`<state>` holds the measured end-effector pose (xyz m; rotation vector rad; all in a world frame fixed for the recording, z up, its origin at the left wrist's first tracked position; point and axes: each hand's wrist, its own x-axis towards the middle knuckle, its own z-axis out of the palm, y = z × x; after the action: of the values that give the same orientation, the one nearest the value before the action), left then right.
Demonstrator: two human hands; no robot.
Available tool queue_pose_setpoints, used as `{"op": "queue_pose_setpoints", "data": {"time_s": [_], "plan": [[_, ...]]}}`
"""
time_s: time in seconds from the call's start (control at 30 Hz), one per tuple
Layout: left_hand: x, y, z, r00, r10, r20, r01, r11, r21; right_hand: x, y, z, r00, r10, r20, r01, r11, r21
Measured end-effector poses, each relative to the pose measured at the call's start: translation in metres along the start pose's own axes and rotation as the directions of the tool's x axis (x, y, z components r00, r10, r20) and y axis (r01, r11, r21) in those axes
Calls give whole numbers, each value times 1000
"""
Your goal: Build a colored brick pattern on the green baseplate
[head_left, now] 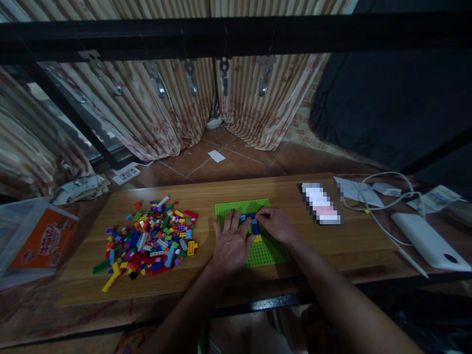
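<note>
- Head view: a flat bright-green studded plastic baseplate (266,253) lies on the wooden bench (332,243), near its front edge and about midway along it.
- The left hand (230,243) rests palm-down on the left part of the baseplate, its fingers (233,221) spread flat and gripping nothing.
- The right hand (276,223) sits just beside it on the plate, its fingers curled in and pinching a small dark-blue plastic brick (254,225) that stands on the studs between the two hands.
- A small yellow brick (258,238) shows on the plate just below the blue one.
- A loose heap of many-coloured plastic bricks (151,238) lies on the bench to the left, apart from the plate.
- On the right of the bench lie a white oblong power bank (427,241) and a white cable (383,196).
- An orange-and-white printed box (42,241) stands off the bench's left end.
</note>
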<state>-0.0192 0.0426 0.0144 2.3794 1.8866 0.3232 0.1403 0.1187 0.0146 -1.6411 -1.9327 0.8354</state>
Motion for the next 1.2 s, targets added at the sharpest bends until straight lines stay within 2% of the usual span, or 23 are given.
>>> {"op": "queue_pose_setpoints", "data": {"time_s": [0.47, 0.9, 1.2], "plan": [[2, 5, 4, 999, -22, 46, 21, 999, 24, 2, -4, 1, 998, 56, 2, -56, 997, -59], [-2, 0, -1, 1000, -10, 0, 10, 999, -40, 0, 5, -4, 1000, -1, 20, 0, 998, 56], [11, -30, -21, 973, -209, -99, 184, 959, -216, -11, -1, -17, 999, 30, -22, -28, 998, 60]]}}
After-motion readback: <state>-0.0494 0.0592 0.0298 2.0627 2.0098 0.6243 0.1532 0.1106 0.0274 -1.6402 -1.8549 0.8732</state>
